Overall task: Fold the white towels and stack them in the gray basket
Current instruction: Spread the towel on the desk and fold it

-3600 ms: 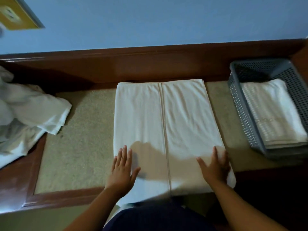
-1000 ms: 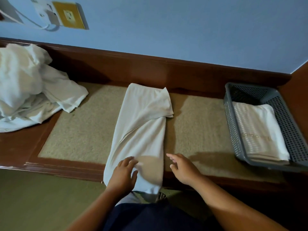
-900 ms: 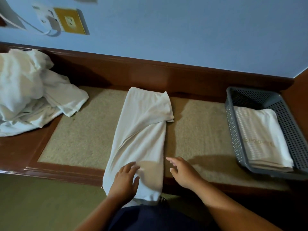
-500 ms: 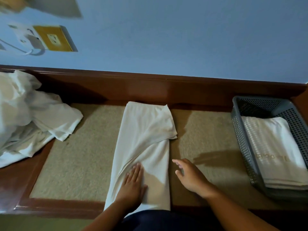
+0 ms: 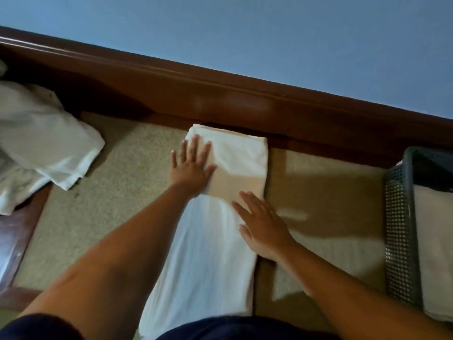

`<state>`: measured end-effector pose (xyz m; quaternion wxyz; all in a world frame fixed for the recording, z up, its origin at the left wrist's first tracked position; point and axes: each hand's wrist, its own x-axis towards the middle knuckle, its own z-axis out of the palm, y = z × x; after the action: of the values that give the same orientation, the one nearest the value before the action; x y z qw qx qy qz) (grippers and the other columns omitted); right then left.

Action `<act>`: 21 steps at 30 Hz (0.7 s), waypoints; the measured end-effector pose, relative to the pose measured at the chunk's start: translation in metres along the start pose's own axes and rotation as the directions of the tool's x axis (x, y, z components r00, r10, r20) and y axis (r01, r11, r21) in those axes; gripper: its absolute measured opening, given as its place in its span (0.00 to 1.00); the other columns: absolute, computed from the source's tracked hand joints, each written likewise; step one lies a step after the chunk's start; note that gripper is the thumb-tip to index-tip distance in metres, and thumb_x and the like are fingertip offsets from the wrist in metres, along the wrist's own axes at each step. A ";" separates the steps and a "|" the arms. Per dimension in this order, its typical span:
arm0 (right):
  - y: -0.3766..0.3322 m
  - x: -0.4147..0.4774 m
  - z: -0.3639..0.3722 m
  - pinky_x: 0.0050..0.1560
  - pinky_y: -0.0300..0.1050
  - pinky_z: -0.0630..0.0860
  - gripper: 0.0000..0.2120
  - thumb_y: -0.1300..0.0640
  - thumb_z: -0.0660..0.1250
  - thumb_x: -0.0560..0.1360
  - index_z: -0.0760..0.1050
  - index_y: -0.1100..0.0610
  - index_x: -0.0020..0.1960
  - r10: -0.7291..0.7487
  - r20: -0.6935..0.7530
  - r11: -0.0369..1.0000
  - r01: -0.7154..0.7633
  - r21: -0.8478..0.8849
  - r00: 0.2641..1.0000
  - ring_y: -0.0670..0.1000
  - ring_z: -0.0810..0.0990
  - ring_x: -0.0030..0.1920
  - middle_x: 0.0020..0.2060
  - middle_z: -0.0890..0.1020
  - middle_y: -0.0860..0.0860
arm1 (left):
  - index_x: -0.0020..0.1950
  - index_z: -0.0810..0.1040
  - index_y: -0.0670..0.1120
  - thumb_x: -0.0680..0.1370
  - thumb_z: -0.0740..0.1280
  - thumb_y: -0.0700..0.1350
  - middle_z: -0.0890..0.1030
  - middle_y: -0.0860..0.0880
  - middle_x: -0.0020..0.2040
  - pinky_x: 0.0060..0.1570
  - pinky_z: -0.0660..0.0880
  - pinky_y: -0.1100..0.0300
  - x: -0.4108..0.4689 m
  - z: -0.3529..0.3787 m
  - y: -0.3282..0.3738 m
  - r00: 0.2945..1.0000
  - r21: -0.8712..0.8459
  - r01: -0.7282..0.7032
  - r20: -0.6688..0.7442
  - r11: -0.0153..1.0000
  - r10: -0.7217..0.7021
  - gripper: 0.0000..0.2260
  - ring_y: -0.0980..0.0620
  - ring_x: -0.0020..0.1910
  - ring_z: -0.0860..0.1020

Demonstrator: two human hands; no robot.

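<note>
- One white towel [image 5: 208, 253], folded into a long narrow strip, lies on the beige worktop [image 5: 117, 192], running from the bottom centre of the frame up to the wooden rail [image 5: 220, 101].
- The right hand [image 5: 263, 224] rests flat on the strip's right edge at mid-frame, fingers straight, grasping nothing.
- The left hand [image 5: 191, 165], likewise flat and released, presses the strip's far end.
- At the right edge, the gray basket [image 5: 399, 217] holds a folded towel [image 5: 436, 241].
- At far left, unfolded white towels [image 5: 41, 148] lie heaped.

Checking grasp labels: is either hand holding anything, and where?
Nothing held. Left hand flat on the white towel near its far end; right hand flat at its right edge.
</note>
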<state>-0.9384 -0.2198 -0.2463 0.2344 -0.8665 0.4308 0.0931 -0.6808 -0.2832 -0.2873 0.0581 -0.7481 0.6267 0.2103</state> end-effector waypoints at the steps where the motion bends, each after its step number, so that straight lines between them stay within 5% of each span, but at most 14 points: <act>1: 0.005 0.022 -0.001 0.79 0.57 0.53 0.32 0.41 0.47 0.79 0.54 0.49 0.81 0.021 -0.014 0.999 -0.021 -0.028 1.000 0.53 0.49 0.81 0.82 0.51 0.52 | 0.81 0.35 0.60 0.82 0.43 0.66 0.31 0.52 0.81 0.78 0.39 0.39 0.010 -0.001 -0.004 1.000 -0.001 0.003 0.002 1.000 -0.003 0.30 0.43 0.81 0.36; 5: 0.038 0.101 -0.016 0.78 0.59 0.47 0.40 0.30 0.47 0.78 0.44 0.50 0.82 0.192 -0.097 0.979 -0.198 -0.056 0.977 0.52 0.40 0.81 0.82 0.41 0.51 | 0.81 0.37 0.62 0.82 0.44 0.66 0.35 0.48 0.82 0.77 0.40 0.39 0.024 -0.002 -0.010 0.996 -0.048 0.054 -0.064 0.997 -0.057 0.29 0.43 0.82 0.41; 8: 0.052 0.136 -0.029 0.78 0.60 0.48 0.39 0.32 0.47 0.79 0.42 0.51 0.82 0.306 -0.121 0.950 -0.310 -0.023 0.944 0.55 0.40 0.81 0.81 0.40 0.52 | 0.81 0.37 0.62 0.83 0.45 0.64 0.37 0.47 0.83 0.77 0.40 0.39 0.030 -0.002 -0.009 0.995 -0.061 0.074 -0.065 0.995 -0.078 0.28 0.42 0.82 0.40; 11: 0.047 0.149 -0.041 0.78 0.61 0.38 0.38 0.34 0.46 0.81 0.34 0.50 0.81 0.392 -0.037 0.920 -0.392 0.018 0.919 0.55 0.32 0.80 0.80 0.33 0.51 | 0.81 0.37 0.61 0.84 0.45 0.63 0.35 0.46 0.82 0.77 0.39 0.39 0.031 -0.011 -0.007 0.997 -0.013 0.075 -0.030 0.997 -0.075 0.29 0.41 0.81 0.38; 14: 0.033 0.132 -0.050 0.76 0.61 0.31 0.37 0.38 0.48 0.82 0.34 0.54 0.81 0.398 -0.037 0.917 -0.399 -0.012 0.917 0.55 0.29 0.78 0.79 0.31 0.54 | 0.83 0.40 0.50 0.85 0.49 0.60 0.35 0.45 0.82 0.78 0.39 0.41 0.008 -0.015 0.003 0.993 -0.014 0.051 -0.110 0.999 -0.052 0.31 0.42 0.81 0.38; 16: 0.016 0.102 -0.049 0.77 0.60 0.33 0.37 0.41 0.51 0.83 0.37 0.55 0.81 0.294 -0.101 0.954 -0.299 -0.031 0.950 0.55 0.30 0.79 0.79 0.32 0.55 | 0.83 0.41 0.46 0.84 0.48 0.61 0.37 0.44 0.82 0.79 0.40 0.46 -0.032 -0.009 0.014 0.977 -0.057 -0.077 -0.202 0.995 0.064 0.32 0.44 0.82 0.38; 19: -0.008 0.035 -0.022 0.79 0.59 0.40 0.36 0.44 0.55 0.82 0.39 0.52 0.82 0.096 0.029 0.994 -0.094 -0.054 0.995 0.51 0.33 0.80 0.80 0.35 0.51 | 0.84 0.44 0.48 0.84 0.47 0.62 0.39 0.47 0.83 0.80 0.50 0.46 -0.117 0.032 0.015 0.885 -0.018 -0.456 -0.114 0.890 0.452 0.32 0.46 0.82 0.42; 21: -0.016 -0.010 0.008 0.79 0.61 0.47 0.37 0.43 0.55 0.82 0.39 0.51 0.82 0.169 0.133 0.985 -0.163 -0.050 0.977 0.50 0.36 0.80 0.80 0.35 0.49 | 0.84 0.46 0.52 0.83 0.45 0.65 0.41 0.50 0.83 0.78 0.55 0.44 -0.166 0.064 0.000 0.893 0.054 -0.448 -0.007 0.892 0.449 0.32 0.45 0.82 0.48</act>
<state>-0.9315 -0.2005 -0.2439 0.2381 -0.8234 0.4827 0.1800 -0.7174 -0.1097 -0.2808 0.0209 -0.5836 0.7880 0.1948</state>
